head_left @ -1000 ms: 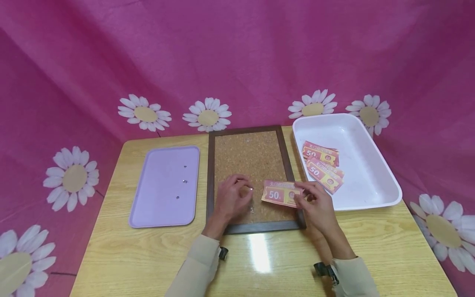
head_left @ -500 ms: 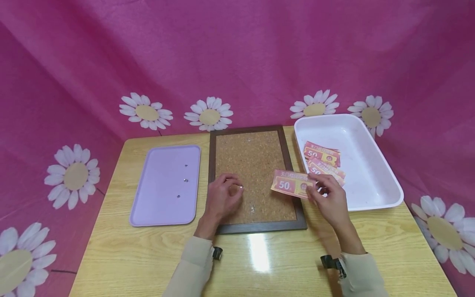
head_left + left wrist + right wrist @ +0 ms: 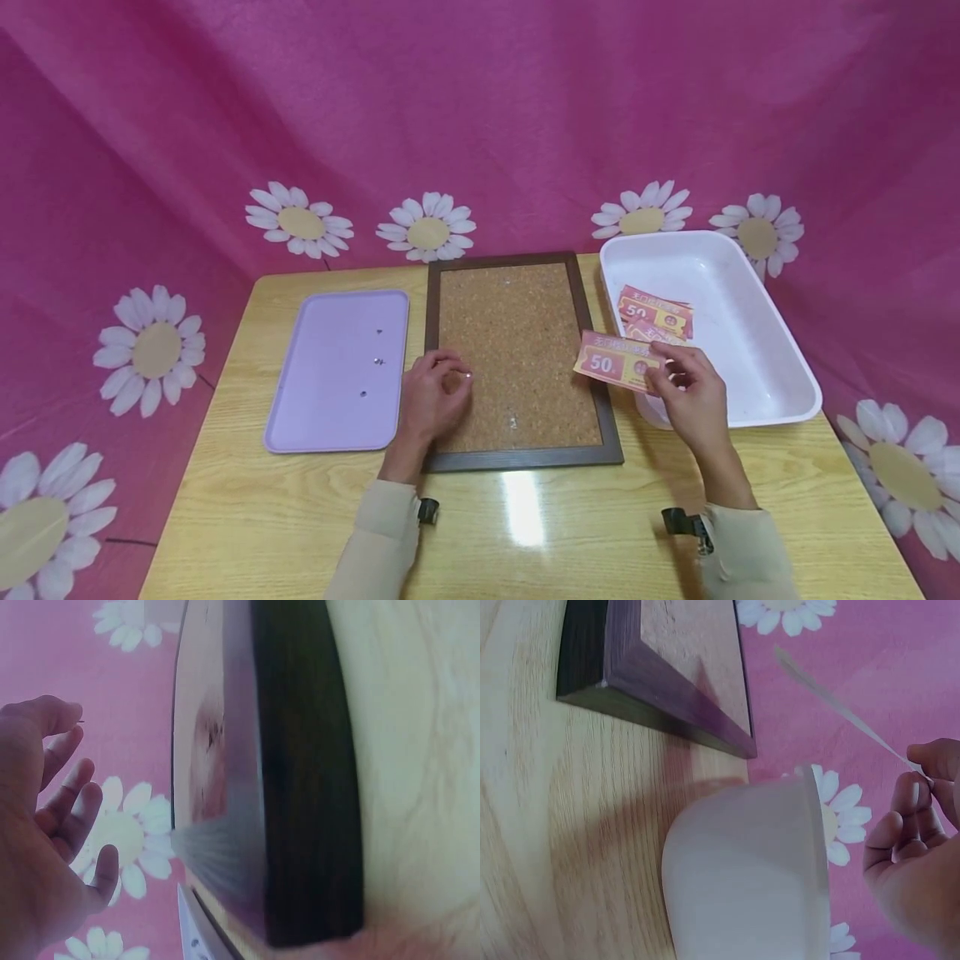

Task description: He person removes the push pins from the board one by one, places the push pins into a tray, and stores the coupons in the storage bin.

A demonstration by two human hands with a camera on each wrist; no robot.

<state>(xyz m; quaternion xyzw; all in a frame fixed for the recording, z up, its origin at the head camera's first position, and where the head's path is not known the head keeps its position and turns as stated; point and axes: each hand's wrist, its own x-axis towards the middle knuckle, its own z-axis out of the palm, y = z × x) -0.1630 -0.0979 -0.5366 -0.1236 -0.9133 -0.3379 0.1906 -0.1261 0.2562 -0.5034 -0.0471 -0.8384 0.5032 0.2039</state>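
Observation:
My right hand pinches a red and yellow paper coupon printed with 50, by its right end. The coupon is held in the air across the right edge of the framed cork board and the white tub's near-left side. In the right wrist view the coupon appears edge-on between thumb and fingers. Over the board's left side, my left hand pinches a small shiny thumbtack. Its thin dark point sticks out past the fingertips in the left wrist view.
At the right, the white tub holds more coupons in a loose pile. A flat purple tray with several small thumbtacks lies left of the board. A small clear piece sits low on the cork. A pink flowered cloth hangs behind.
My right hand has moved right with the coupon, from over the cork toward the white tub. My left hand has drifted left across the board, still pinching the thumbtack.

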